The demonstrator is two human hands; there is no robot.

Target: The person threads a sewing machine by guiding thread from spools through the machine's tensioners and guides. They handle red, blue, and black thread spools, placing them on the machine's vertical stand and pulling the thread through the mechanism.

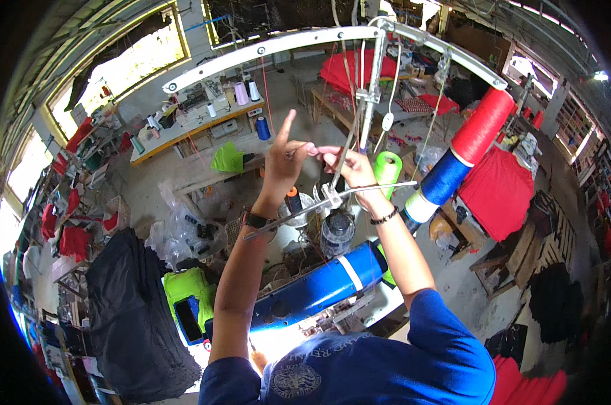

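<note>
Both hands, left hand (283, 160) and right hand (346, 165), are pinching a thin thread (315, 151) taut between them beside the stand's guide rod (369, 101), which threading it through will need next.

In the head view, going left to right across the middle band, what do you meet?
Black fabric pile → phone on neon-green cloth → left hand pinching thread → right hand at the thread-stand rod → neon-green thread cone → blue thread cone → red thread cone → red cloth.

We see the thread stand (369, 101) behind the sewing machine (319, 287), thread cones (464, 152) right, fabric pile (133, 317) left.
</note>
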